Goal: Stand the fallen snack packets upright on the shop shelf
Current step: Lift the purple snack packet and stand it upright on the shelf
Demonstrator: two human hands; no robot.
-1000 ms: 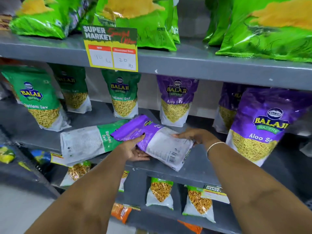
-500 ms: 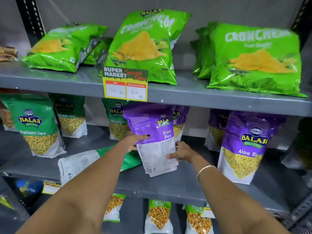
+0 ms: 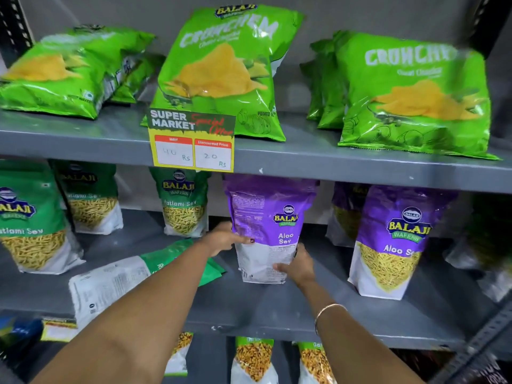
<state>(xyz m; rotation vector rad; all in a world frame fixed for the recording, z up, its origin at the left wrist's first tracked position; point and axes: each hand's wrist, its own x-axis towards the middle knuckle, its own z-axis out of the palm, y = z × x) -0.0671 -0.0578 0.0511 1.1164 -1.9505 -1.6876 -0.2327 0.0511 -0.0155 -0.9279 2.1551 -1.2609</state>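
From the head view, we are now holding the purple Aloo Sev packet upright on the middle shelf, where a second ago it was lying flat. Our left hand fingers and right hand fingers are clamping its sides. The green packet is lying fallen beside it, next in our judgement.

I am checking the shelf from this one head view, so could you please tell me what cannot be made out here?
- Fallen green-and-white Ratlami Sev packet: its near edge is hidden by the left forearm.
- Purple Aloo Sev packet, held by left hand and right hand: back-panel print too small to read.
- Dark packets at far right: blurred, cut by the frame edge.
- Bottom-shelf packets: tops hidden by the grey metal shelf.
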